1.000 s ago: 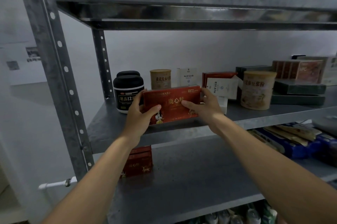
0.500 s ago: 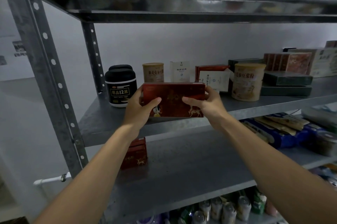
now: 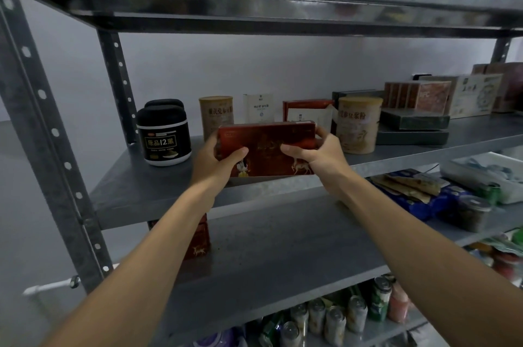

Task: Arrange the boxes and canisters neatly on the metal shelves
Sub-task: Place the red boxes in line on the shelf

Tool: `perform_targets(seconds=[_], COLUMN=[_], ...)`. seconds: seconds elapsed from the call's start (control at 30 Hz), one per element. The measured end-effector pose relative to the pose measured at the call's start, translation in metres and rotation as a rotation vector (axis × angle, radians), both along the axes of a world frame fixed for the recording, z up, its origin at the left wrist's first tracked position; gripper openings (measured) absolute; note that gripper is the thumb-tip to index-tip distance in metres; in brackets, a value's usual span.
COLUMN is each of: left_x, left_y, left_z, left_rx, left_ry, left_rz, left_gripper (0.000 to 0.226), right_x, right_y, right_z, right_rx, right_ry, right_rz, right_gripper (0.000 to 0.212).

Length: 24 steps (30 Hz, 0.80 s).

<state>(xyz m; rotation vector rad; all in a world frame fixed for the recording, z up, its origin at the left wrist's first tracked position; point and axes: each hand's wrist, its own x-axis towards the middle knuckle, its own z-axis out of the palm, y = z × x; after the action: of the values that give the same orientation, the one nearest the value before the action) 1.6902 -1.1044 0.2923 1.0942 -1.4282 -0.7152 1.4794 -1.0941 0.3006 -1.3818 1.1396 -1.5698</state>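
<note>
Head view looks into a grey metal rack. A person grips a long red box (image 3: pixel 266 148) by its two ends: the left hand (image 3: pixel 215 165) curls round the left end with the thumb across the front, and the right hand (image 3: pixel 319 157) does the same on the right end. The box stands upright on its long edge at the front lip of the middle shelf (image 3: pixel 147 194); whether it rests there I cannot tell. Just left stands a black canister (image 3: pixel 165 137). Behind are a tan canister (image 3: pixel 216 113) and a white carton (image 3: pixel 259 107), and a wider tan canister (image 3: pixel 358 124) stands to the right. A small red box (image 3: pixel 198 242) sits on the lower shelf (image 3: pixel 283 247).
</note>
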Motion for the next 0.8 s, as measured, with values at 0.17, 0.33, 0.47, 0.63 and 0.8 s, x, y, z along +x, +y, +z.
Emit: perform_targets(seconds=[0.17,0.33,0.47,0.63,0.8], left_x=[-0.010,-0.026,-0.043,-0.074,-0.111], left_y=[-0.001,0.001,0.014,0.042,0.076], left_z=[0.001,0.009,0.003,-0.014,-0.056], left_rx=[0.008,0.029,0.021,-0.109,-0.073], left_ry=[-0.080,-0.202,-0.188,-0.198,-0.194], left_rz=[-0.019,-0.036,-0.124,-0.185,-0.313], left_gripper=[0.042,0.067,0.061,0.054,0.047], right_x=[-0.009,-0.028,-0.046,-0.064,-0.082], right_y=[0.017,0.044,0.075,0.123,0.187], right_z=[0.003,0.003,-0.002,-0.022,-0.067], right_rx=[-0.031,-0.088,-0.091,-0.070,-0.028], right_ry=[0.007,0.031,0.036,0.030,0.009], right_rz=[-0.103,-0.312,-0.426,-0.584,-0.741], right_gripper=[0.061,0.057,0.058,0.056,0.050])
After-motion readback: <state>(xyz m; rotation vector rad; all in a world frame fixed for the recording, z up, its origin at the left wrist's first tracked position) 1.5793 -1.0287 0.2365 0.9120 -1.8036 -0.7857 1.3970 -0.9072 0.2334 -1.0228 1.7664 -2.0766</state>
